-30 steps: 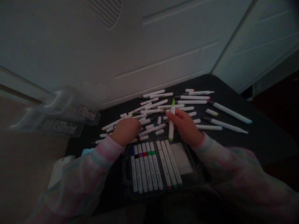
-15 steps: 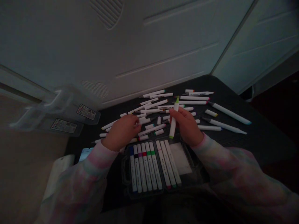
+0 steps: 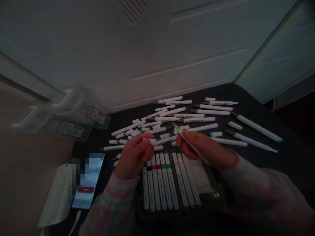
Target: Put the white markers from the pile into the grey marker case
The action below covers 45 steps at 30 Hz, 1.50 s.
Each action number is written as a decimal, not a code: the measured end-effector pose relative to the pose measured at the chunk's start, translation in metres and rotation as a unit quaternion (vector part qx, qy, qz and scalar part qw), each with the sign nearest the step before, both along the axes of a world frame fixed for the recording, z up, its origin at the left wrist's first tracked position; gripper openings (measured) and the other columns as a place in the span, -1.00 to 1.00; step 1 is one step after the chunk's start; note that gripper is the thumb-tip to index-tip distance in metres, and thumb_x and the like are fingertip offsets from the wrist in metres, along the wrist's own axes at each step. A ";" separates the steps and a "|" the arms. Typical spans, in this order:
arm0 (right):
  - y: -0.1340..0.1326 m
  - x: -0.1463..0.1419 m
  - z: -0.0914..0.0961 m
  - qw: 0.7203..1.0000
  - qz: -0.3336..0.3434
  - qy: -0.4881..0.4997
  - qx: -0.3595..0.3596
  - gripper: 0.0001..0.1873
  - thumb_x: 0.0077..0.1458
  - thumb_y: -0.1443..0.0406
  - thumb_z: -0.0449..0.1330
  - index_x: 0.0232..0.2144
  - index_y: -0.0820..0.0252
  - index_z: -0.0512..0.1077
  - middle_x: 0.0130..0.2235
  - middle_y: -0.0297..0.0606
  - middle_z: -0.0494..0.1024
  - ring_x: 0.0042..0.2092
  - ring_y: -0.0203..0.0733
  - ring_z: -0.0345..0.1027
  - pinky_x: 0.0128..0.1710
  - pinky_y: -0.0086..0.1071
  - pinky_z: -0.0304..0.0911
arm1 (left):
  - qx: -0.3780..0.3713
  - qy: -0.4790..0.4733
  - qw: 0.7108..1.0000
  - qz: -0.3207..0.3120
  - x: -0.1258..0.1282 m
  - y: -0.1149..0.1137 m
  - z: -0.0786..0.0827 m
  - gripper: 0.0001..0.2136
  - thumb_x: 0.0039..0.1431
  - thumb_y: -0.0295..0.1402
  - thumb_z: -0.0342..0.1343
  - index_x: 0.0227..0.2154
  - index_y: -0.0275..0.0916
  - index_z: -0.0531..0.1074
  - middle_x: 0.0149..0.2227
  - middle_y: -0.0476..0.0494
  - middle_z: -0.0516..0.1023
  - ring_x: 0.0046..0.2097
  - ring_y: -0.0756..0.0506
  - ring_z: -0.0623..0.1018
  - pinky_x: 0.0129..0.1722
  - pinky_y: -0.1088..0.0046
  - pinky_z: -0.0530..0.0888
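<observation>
My right hand grips an uncapped white marker, its light green tip pointing up and left. Pinched in my left hand is a white marker cap, its open end facing the marker but apart from it. Below both hands lies an open dark marker case. Several white markers with coloured bands fill its left side. A few more markers stand in its right side, beside a pale sheet. Behind my hands, loose markers and caps lie scattered, many uncapped.
On the left, a phone with a lit screen lies near a white object and a cable. Clear plastic covers with labels stand by the table's left edge. A pale panel rises behind the black table.
My left hand has come back toward the case with a cap. My right hand has tilted the marker, swinging its tip toward the left hand. The camera view has shifted left.
</observation>
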State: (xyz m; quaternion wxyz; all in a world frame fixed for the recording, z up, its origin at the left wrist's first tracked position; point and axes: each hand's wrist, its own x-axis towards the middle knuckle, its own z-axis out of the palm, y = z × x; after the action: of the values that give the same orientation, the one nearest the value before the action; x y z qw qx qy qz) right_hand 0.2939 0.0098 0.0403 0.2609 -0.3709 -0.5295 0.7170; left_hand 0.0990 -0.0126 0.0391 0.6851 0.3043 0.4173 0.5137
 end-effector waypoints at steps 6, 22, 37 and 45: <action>-0.009 0.002 0.010 0.991 0.132 0.006 -0.015 -0.59 0.17 0.11 -0.15 -0.37 0.27 0.36 -0.66 -0.47 0.14 -0.62 -0.46 -0.04 -0.59 -0.51 -0.05 | 0.038 -0.078 0.996 -0.020 -0.005 -0.006 -0.006 -0.89 -0.02 -0.34 0.10 -0.42 -0.25 0.44 -0.74 0.09 0.29 -0.72 0.14 0.20 -0.70 0.64 0.15; -0.015 -0.005 0.013 0.995 0.081 -0.047 -0.040 -0.69 0.14 0.12 -0.08 -0.38 0.22 0.32 -0.64 -0.45 0.15 -0.61 -0.43 -0.04 -0.62 -0.50 -0.08 | 0.093 0.271 0.956 0.061 0.005 -0.013 -0.011 -0.89 -0.06 -0.36 0.15 -0.41 -0.20 0.38 -0.54 0.01 0.50 -0.50 0.01 0.46 -0.46 0.52 0.37; -0.014 -0.012 -0.009 0.998 -0.001 -0.056 0.003 -0.69 0.12 0.10 -0.04 -0.45 0.21 0.27 -0.57 -0.43 0.12 -0.58 -0.44 -0.08 -0.64 -0.53 -0.10 | 0.232 0.407 0.882 -0.054 0.016 -0.019 -0.008 -0.91 -0.06 -0.41 0.14 -0.42 -0.22 0.46 -0.51 -0.03 0.52 -0.47 0.01 0.46 -0.44 0.53 0.36; -0.012 -0.013 -0.002 0.999 -0.018 -0.026 -0.040 -0.68 0.14 0.11 -0.09 -0.34 0.24 0.29 -0.48 -0.36 0.36 -0.64 -0.50 -0.05 -0.67 -0.51 -0.12 | 0.054 0.185 0.980 0.045 0.009 -0.011 -0.014 -0.89 -0.08 -0.38 0.17 -0.42 -0.22 0.45 -0.55 0.03 0.46 -0.53 0.07 0.39 -0.52 0.58 0.32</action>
State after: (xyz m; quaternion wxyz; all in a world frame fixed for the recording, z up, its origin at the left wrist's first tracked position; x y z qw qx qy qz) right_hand 0.2809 -0.0024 0.0386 0.2445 -0.4087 -0.5000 0.7233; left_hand 0.1078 -0.0237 0.0255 0.5550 0.4117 0.5216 0.5004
